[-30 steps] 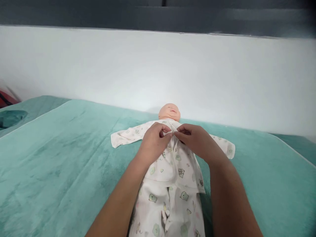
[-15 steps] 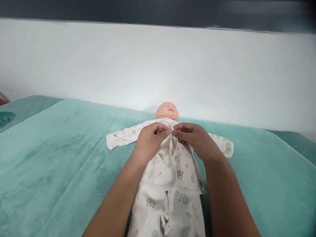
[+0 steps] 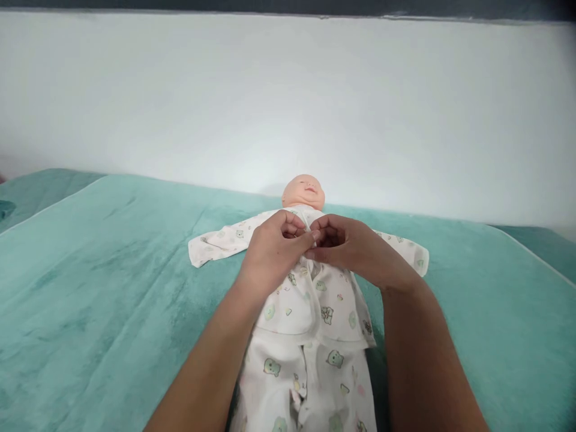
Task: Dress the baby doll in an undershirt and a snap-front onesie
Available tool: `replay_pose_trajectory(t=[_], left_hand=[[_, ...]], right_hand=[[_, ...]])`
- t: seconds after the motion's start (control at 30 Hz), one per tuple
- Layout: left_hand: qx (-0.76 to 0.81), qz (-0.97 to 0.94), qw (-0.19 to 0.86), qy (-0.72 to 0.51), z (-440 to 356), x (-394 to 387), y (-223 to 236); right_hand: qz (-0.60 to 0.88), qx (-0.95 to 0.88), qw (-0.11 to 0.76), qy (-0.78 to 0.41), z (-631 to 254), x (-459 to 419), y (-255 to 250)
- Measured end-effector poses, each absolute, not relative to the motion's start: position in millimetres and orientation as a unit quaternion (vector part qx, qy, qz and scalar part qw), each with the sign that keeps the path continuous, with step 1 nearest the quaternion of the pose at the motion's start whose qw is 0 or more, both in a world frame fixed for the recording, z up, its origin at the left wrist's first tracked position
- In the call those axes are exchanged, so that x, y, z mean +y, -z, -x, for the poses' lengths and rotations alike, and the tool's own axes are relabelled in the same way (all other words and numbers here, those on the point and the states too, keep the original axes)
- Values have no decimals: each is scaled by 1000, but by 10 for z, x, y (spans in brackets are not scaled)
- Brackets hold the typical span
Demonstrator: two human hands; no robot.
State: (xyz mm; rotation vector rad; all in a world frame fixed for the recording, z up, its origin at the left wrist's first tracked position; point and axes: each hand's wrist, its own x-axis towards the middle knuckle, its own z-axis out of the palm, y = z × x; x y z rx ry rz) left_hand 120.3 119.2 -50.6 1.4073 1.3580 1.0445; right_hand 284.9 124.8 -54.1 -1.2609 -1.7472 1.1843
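A baby doll lies on its back with its head toward the wall. It wears a white baby shirt printed with small green animals, and matching white trousers. Both of my hands meet over the chest at the shirt's front edges. My left hand pinches the cloth between thumb and fingers. Beside it, my right hand has its fingers curled, with the fingertips at the same front edge. Whatever fastener lies between the fingertips is hidden. Below my hands the shirt front hangs with its edges overlapping.
A teal plush cover spreads under the doll. Behind the head rises a white wall with a dark band along its top. The doll's sleeves stretch out to both sides.
My right thumb has dropped lower and the right fingers have shifted at the shirt's edge. The left thumb has moved right, toward the right fingers. The view has tilted slightly downward.
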Motion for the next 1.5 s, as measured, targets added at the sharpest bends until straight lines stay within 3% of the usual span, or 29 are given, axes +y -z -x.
replay_pose_trajectory(t=[0.17,0.37,0.93,1.5], left_hand=[[572,-583,409,-406,-1266,1145,493],[600,-568,403,-395,-1292,1120,452],[542,-481,544,-423,-1198,1145,415],[576,-528,452,-430,-1229,1165,461]], right_hand=[[456,-673,305,-497,-2890,1233,528],[417,-654,330,-538,-2911,1244,554],[426,-610,390,-543,-2884,1335,661],[447,-587,411,-535,-2860,1317,625]])
